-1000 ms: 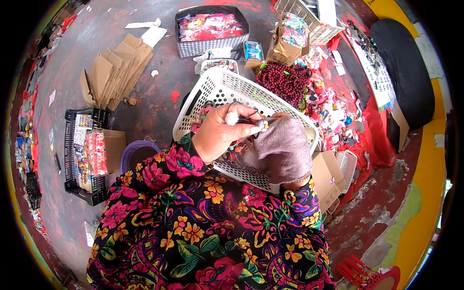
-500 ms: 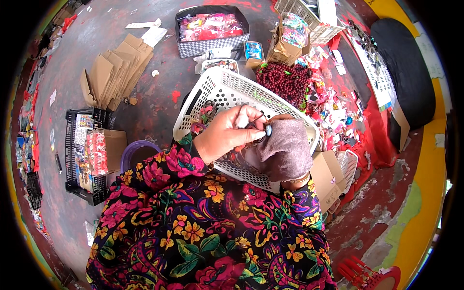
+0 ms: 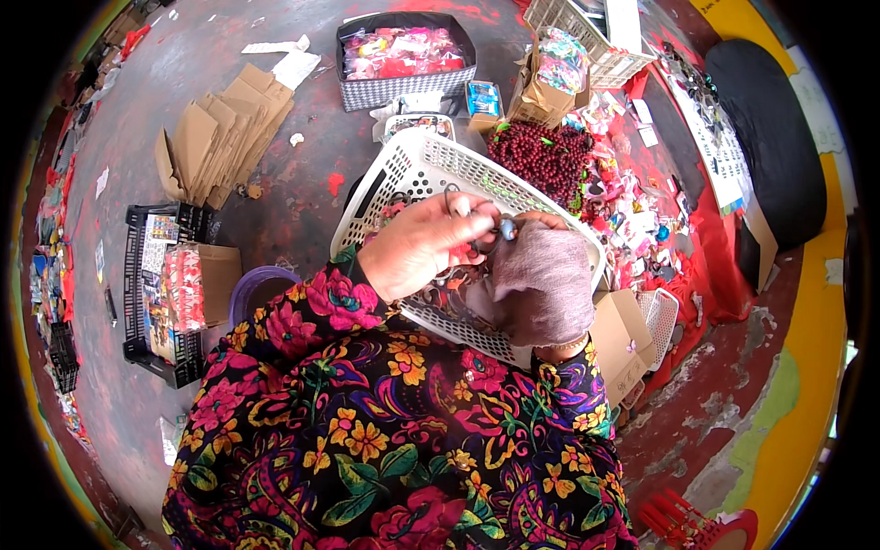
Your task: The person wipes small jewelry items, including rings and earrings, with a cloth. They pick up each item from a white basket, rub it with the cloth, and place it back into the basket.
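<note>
Left hand (image 3: 411, 246) pinches beaded tie (image 3: 507, 229) at two o'clock; right hand (image 3: 547, 219) grip unclear, under cloth (image 3: 548, 284); slack folds risk snagging.

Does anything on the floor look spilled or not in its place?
Yes: small colourful items lie scattered beside the dark red beads, partly on red sheeting. They look spilled because no visible container holds them.

I wear a black top (image 3: 403, 458) crowded with print: magenta blooms (image 3: 341, 298), small yellow-orange flowers (image 3: 367, 442), green leaves (image 3: 353, 478) and purple-blue curls. The same pattern runs along my left sleeve (image 3: 275, 335) and right sleeve (image 3: 579, 394). A wrinkled mauve cloth (image 3: 545, 280) covers most of my right hand (image 3: 543, 220); a thin gold-toned band (image 3: 561, 349) circles that wrist.
</note>
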`<state>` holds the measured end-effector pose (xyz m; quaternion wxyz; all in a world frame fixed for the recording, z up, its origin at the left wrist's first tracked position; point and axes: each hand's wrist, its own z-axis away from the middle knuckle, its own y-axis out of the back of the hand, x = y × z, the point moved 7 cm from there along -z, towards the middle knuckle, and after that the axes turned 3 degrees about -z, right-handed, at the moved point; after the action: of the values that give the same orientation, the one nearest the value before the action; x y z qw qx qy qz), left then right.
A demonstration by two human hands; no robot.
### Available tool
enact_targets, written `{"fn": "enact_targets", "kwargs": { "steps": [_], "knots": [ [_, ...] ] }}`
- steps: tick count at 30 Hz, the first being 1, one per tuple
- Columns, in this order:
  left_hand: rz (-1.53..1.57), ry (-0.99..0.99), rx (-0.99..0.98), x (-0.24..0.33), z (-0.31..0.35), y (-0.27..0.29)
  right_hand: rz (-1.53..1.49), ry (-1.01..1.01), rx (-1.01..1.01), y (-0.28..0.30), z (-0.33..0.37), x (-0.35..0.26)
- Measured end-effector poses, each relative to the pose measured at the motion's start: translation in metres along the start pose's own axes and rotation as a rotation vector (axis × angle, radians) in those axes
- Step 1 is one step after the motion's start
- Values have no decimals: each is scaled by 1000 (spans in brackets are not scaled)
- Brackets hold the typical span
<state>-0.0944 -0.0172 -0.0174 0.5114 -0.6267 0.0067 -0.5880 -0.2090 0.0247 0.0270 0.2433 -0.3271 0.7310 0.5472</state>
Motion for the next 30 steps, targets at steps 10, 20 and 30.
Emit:
{"fn": "enact_targets", "kwargs": {
  "steps": [10, 20, 30],
  "knots": [
    [-25, -217, 56, 5, 6, 0, -502, -191, 232, 10, 13, 22],
    [-579, -330, -37, 3, 7, -10, 211, 154, -100, 2, 8, -24],
    [-278, -71, 23, -7, 6, -3, 141, 205, 8, 13, 3, -34]
  ]
}}
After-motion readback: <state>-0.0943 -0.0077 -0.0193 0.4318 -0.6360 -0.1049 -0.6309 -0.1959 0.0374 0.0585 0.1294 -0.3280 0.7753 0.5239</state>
